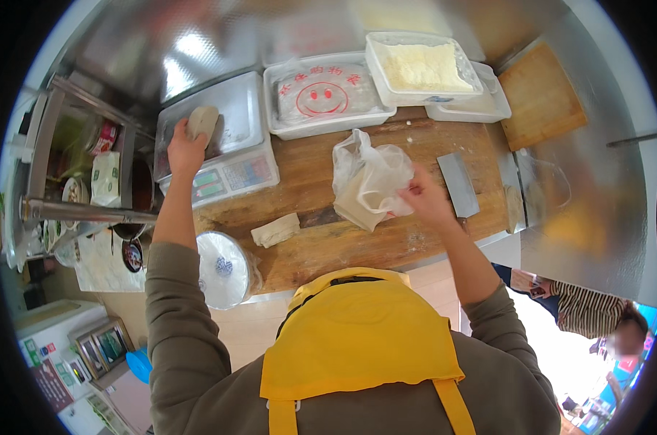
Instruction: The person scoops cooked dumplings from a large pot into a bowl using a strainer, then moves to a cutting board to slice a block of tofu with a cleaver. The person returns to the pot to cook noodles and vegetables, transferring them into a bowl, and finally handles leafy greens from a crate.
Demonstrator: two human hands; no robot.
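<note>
My left hand (186,149) holds a pale block of dough (203,126) over the metal platform of a digital kitchen scale (236,176). At the centre right, my right hand (423,196) is at the edge of a thin plastic bag (380,166), with its fingers bent; whether they pinch the film is not clear. Inside the bag lies more pale dough, partly seen. A smaller strip of dough (275,230) rests on the wooden board (317,253). Right of my right hand lies a cleaver (459,185), its handle towards me.
Behind the board stand a white tub with a plastic-covered load (328,95) and a tub of flour (426,68). A wooden board (546,98) leans at the right wall. Plastic-wrapped bowls (225,269) stand at the near left edge. A person (589,307) is beyond the counter, lower right.
</note>
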